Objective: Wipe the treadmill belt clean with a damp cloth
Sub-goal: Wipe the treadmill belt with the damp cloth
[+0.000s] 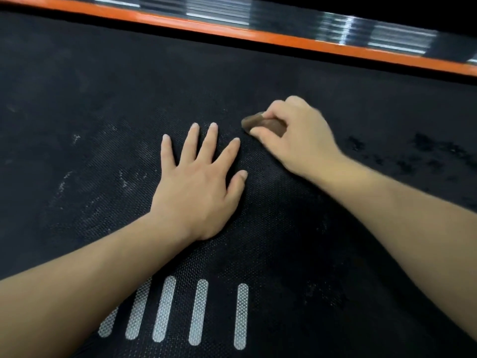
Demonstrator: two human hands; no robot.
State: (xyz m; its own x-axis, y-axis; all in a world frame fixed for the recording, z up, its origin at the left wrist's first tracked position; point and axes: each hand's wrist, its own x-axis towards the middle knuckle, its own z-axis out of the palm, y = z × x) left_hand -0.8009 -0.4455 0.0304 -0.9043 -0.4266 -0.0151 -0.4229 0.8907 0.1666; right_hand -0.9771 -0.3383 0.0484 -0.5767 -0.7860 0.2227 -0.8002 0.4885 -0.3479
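The left hand (198, 184) lies flat on the black textured treadmill belt (90, 104), fingers straight and spread. Just beside its fingertips, the right hand (296, 135) curls around a small brown wad, seemingly the damp cloth (260, 124), pressing it to the belt toward the far orange side rail (232, 31). White stripe markings (198, 311) sit at the belt's near edge; dark wet-looking patches (423, 151) spread rightward.

Soft, dim light lies on the black belt (77, 99), sharp only around my left hand (198, 184). My right hand (296, 135) is motion-blurred, and the metal rail (387, 38) past the belt's far edge streaks with glare.
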